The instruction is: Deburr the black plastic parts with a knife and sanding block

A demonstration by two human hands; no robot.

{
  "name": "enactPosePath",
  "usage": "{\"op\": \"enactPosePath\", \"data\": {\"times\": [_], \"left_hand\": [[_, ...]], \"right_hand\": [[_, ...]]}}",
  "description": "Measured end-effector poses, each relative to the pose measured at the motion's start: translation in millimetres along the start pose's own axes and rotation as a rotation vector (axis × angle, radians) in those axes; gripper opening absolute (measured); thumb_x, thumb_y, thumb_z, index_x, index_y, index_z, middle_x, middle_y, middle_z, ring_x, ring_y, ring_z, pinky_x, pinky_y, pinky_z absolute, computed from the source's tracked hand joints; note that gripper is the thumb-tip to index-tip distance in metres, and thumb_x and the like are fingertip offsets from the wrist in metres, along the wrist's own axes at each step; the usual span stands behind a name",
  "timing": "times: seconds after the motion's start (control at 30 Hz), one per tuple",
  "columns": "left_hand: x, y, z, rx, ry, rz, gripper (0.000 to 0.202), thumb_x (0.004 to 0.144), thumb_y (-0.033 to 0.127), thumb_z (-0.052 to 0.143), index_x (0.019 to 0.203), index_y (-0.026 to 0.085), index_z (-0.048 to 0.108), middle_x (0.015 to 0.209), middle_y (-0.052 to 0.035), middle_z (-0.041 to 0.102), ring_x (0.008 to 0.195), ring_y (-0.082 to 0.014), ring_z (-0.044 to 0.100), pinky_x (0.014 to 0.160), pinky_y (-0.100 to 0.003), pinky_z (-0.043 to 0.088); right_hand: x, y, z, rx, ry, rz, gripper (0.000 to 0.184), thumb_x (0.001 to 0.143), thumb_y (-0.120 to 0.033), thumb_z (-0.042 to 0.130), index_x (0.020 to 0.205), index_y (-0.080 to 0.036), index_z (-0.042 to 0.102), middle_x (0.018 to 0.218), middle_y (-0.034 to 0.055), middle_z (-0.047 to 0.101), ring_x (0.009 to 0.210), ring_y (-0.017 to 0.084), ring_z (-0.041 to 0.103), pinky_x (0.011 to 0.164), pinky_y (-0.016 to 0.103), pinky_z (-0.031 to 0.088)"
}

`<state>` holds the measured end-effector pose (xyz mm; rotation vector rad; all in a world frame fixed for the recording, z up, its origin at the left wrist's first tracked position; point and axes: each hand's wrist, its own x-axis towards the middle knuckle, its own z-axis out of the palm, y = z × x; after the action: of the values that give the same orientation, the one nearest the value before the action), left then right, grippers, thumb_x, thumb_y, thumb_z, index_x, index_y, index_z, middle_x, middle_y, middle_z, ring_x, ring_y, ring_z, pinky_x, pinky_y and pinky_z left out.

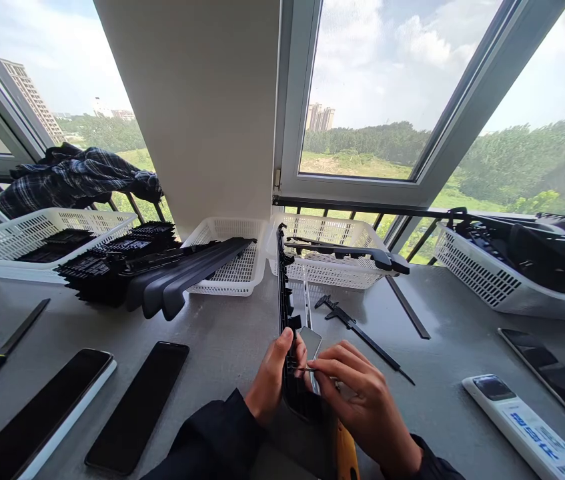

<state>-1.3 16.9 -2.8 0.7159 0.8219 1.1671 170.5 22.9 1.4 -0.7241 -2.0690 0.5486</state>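
My left hand [273,377] is wrapped round a long black plastic trim strip [285,300], which stands lengthwise in front of me with its ribbed inner side showing. My right hand [362,393] is closed in a pinch on a thin dark pointed piece [305,369] whose tip reaches the strip's ribs. What kind of piece it is, I cannot make out. Beyond the hands a black caliper [357,330] lies on the grey table [232,347]. A yellow object [346,453] shows partly below my right hand.
Similar black strips lie across a white basket [222,288] and a second basket [322,277]. Black parts [112,260] are stacked at left; another full basket [507,287] stands right. Phones [137,407], a file [25,327] and a white boxy device [527,420] lie around.
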Motion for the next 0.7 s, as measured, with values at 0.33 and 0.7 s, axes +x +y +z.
{"op": "enactPosePath", "data": {"times": [0.33,0.7], "left_hand": [[4,2,-6.0,0.206,0.130,0.115,0.072,0.082,0.091,0.054,0.058,0.024,0.045,0.048,0.0057,0.040,0.043,-0.0122,0.049,0.053,-0.028,0.041],[4,4,-7.6,0.387,0.231,0.126,0.061,0.086,0.080,0.057,0.060,0.027,0.045,0.046,0.0055,0.042,0.042,-0.0128,0.042,0.051,-0.030,0.037]], "right_hand": [[2,-9,0,0.055,0.005,-0.093,0.024,0.099,-0.002,0.063,0.105,-0.024,0.070,0.087,0.0014,0.070,0.080,0.017,0.060,0.070,0.030,0.050],[-1,-8,4,-0.015,-0.094,-0.113,0.030,0.091,0.004,0.056,0.099,-0.023,0.065,0.086,0.0017,0.068,0.080,0.019,0.056,0.070,0.032,0.043]]}}
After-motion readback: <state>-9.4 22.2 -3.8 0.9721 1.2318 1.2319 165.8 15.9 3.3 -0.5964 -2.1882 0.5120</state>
